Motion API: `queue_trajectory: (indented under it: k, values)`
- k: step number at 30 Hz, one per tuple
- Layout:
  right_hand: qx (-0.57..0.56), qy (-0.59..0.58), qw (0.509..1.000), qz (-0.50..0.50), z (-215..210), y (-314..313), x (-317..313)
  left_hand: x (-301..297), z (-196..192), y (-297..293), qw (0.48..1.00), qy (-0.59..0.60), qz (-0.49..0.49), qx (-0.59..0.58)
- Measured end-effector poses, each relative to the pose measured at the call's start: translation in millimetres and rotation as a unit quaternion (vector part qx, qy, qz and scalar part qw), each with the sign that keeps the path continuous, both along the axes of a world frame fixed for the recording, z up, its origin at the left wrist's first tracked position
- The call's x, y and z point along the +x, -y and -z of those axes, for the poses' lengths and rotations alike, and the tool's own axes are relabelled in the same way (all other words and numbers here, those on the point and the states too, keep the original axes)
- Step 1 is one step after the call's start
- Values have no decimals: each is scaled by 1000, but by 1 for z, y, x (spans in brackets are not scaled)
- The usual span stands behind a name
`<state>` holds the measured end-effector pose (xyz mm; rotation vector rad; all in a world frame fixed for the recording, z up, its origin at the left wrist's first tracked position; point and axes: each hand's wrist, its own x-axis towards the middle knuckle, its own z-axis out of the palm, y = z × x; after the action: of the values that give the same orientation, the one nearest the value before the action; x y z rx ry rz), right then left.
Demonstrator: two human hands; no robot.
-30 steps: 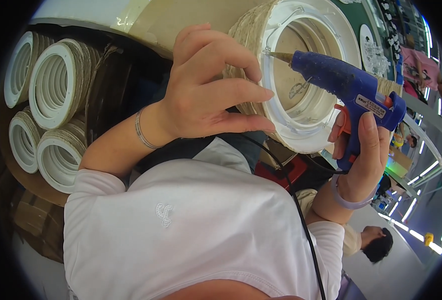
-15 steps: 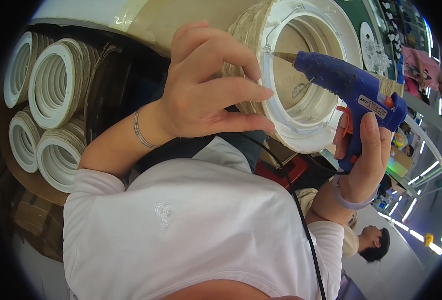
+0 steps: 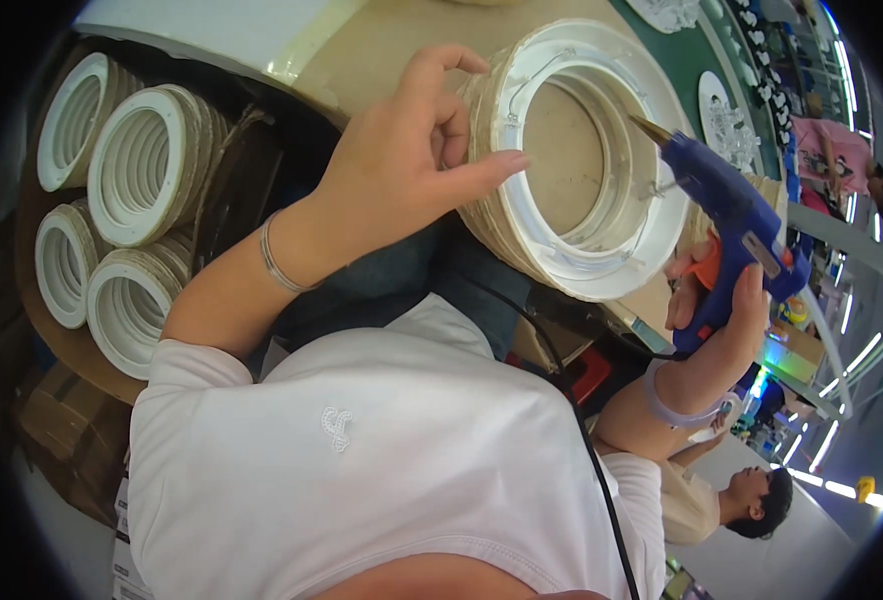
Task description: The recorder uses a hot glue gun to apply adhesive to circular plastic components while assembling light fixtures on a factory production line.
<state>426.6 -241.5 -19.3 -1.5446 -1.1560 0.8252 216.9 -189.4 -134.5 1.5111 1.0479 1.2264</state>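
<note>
My right hand (image 3: 727, 300) is wrapped round a blue hot glue gun (image 3: 727, 190) with an orange trigger. The gun's metal nozzle points up and left over the right side of a white ring (image 3: 562, 262). That ring faces me on a thick round stack with rough beige edges (image 3: 480, 205). Thin wire and clear fittings (image 3: 512, 120) lie along its face. At the stack's left side my left hand (image 3: 392, 160) is open, thumb stretched over the rim and index finger apart from it. The other fingers curl beside the stack's edge; whether they touch it, I cannot tell.
Several similar ring stacks (image 3: 137, 165) lie on their sides in a brown round container (image 3: 32, 290) at left. A black cord (image 3: 602, 470) runs down across my shirt. White pieces with clear parts (image 3: 727, 120) rest on the green surface. Other people are at right.
The glue gun's nozzle has moved away from the ring's left side to its right. My left fingers have spread from their near-pinch by the rim. The view has shifted slightly.
</note>
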Motion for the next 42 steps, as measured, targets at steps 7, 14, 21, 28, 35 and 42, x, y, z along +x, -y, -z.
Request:
queue_trajectory:
  k: [7,14,21,28,35,42]
  values:
    - [100,-108,989,34,6,28,51,-1,-29,-12,977,-5,142,-156]
    - [228,-281,931,49,16,39,85,-8,-58,-16,973,48,153,-163]
    - [329,-289,898,33,9,65,102,-27,-129,-50,993,18,97,-64]
    - [326,-296,898,21,12,57,94,-86,-245,-95,996,31,-87,6]
    - [305,-285,908,10,18,51,85,-96,-210,-122,995,13,-86,-51]
    - [281,-265,922,24,17,54,74,-61,-71,-152,989,-1,-96,-113]
